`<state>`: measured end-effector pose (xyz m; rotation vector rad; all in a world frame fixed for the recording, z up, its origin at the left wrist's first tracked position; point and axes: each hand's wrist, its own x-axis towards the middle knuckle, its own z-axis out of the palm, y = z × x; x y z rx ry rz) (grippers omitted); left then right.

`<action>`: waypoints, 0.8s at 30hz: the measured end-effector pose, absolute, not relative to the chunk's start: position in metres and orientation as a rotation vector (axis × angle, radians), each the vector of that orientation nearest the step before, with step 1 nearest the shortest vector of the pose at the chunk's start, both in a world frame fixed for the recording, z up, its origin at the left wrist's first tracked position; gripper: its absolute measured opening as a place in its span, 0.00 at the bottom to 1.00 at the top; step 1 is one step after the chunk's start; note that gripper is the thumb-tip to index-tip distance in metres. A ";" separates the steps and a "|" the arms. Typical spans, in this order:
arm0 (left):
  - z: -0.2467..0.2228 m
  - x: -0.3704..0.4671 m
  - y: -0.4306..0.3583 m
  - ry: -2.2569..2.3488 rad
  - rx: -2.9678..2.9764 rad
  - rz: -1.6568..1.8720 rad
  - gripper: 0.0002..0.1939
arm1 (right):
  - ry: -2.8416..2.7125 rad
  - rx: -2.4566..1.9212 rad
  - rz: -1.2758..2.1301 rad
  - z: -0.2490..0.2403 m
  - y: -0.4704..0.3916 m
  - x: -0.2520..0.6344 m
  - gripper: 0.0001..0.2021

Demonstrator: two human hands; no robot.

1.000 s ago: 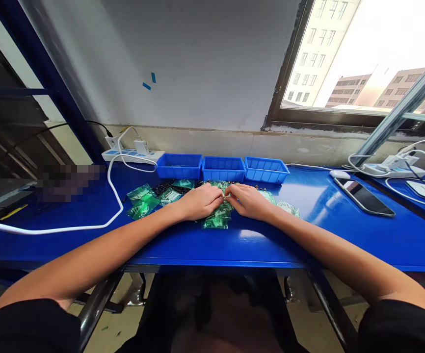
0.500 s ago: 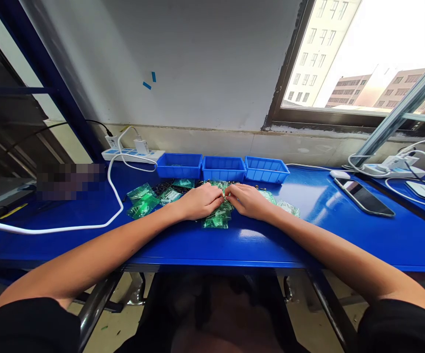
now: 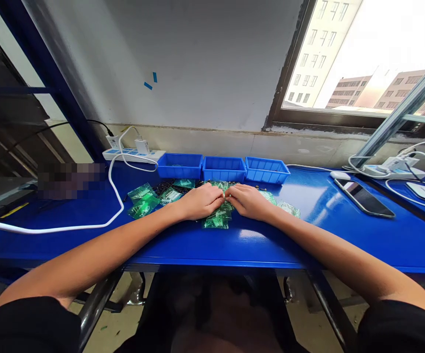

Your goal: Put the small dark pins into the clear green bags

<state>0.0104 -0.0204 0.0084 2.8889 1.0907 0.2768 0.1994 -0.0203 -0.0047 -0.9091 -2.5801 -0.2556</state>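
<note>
My left hand (image 3: pixel 203 201) and my right hand (image 3: pixel 247 200) meet over a heap of small green plastic bags (image 3: pixel 216 220) on the blue table. The fingers of both are closed in a pinch, with the fingertips almost touching. Something small and pale shows between them, too little of it to name. To the left of my left hand lie more green bags (image 3: pixel 144 206) with pale contents. Another bag (image 3: pixel 289 209) sits by my right wrist. Black cable-like pieces (image 3: pixel 163 187) are partly hidden behind the bags.
Along the back stand three blue bins (image 3: pixel 224 169) in a row. A white power strip (image 3: pixel 133 155) with a thick white cable (image 3: pixel 115 196) is at the left. A phone (image 3: pixel 363 197) and a white case (image 3: pixel 339 174) lie to the right, near a second power strip (image 3: pixel 394 170).
My right hand's fingertips have shifted slightly against the left ones. Both hands stay over the same bags, and nothing else has visibly moved.
</note>
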 end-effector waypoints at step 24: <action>0.007 0.009 -0.019 1.060 2.909 0.301 0.17 | -2.536 -0.925 -0.241 -0.005 -0.022 0.199 0.07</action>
